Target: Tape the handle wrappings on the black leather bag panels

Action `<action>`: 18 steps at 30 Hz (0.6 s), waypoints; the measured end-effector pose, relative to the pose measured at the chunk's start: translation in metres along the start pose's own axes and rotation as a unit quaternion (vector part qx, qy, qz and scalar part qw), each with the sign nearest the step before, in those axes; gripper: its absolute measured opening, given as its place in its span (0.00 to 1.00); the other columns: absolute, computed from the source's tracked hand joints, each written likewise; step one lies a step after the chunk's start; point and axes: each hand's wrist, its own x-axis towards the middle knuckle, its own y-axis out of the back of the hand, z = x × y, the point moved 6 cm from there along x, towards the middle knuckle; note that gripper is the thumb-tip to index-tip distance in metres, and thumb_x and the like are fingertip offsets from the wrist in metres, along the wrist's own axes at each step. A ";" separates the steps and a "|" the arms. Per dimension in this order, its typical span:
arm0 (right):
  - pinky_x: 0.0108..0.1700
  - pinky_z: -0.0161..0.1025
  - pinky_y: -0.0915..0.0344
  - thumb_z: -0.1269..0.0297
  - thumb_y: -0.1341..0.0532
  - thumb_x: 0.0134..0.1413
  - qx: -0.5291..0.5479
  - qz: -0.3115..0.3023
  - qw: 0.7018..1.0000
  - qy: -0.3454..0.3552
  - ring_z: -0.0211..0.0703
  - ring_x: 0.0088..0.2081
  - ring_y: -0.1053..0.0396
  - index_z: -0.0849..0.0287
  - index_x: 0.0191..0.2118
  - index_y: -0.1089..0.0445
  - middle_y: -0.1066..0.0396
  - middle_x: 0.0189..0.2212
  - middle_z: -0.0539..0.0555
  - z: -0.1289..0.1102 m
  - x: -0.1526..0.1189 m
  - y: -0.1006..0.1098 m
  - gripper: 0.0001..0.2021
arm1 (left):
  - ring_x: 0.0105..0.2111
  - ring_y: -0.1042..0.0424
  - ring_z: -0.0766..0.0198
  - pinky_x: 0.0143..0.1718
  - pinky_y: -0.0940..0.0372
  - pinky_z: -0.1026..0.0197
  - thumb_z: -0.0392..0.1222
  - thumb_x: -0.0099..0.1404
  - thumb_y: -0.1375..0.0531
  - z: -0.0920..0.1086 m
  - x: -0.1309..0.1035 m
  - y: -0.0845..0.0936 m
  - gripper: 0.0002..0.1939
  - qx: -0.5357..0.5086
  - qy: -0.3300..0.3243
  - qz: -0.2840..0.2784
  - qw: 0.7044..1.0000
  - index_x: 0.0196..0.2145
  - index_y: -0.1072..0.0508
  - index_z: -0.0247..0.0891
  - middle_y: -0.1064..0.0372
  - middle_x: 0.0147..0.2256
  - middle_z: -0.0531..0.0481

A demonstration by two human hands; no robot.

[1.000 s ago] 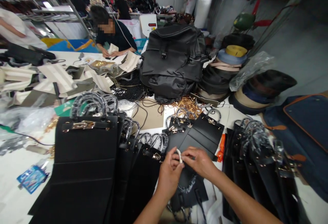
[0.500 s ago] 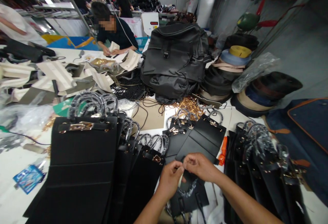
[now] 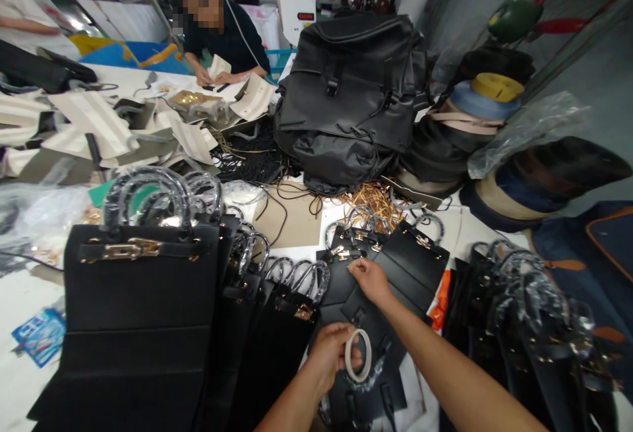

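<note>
My left hand (image 3: 327, 351) is closed on the edge of a thin roll of tape (image 3: 368, 367), which stands tilted so its open centre shows. Higher up and to the right, my right hand (image 3: 370, 280) is pinched closed; whatever is between its fingertips is too small to make out. Below both hands lie black bag panels (image 3: 395, 389) with short straps. Just beyond my right hand are more black panels (image 3: 408, 257), fitted with gold clasps and plastic-wrapped round handles.
Black bag pieces (image 3: 143, 293) with wrapped handles stack at left, others (image 3: 494, 333) at right. Behind stand a large black backpack (image 3: 351, 102) and strap rolls (image 3: 499, 115). Across the table, a person (image 3: 222, 43) handles pale pieces. Orange strips (image 3: 378, 201) lie mid-table.
My hands, close together before, have moved apart. The right went up and away; the left came slightly lower, and the tape roll now faces the camera. The view has shifted slightly.
</note>
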 end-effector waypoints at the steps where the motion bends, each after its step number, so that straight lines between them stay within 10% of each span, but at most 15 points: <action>1: 0.38 0.39 0.36 0.53 0.42 0.53 -0.015 0.014 1.000 -0.001 0.45 0.32 0.29 0.57 0.29 0.28 0.25 0.28 0.52 0.005 0.008 -0.004 0.14 | 0.20 0.28 0.66 0.25 0.30 0.60 0.46 0.53 0.34 -0.002 0.002 0.001 0.14 0.003 0.004 -0.003 1.000 0.32 0.28 0.34 0.27 0.28 0.50; 18: 0.40 0.34 0.36 0.57 0.44 0.59 -0.201 0.117 0.971 0.059 0.40 0.37 0.27 0.47 0.39 0.25 0.22 0.39 0.47 -0.001 0.018 -0.023 0.11 | 0.27 0.22 0.58 0.24 0.33 0.65 0.45 0.53 0.35 -0.009 0.016 0.003 0.14 -0.007 0.034 -0.039 0.999 0.33 0.28 0.33 0.27 0.28 0.48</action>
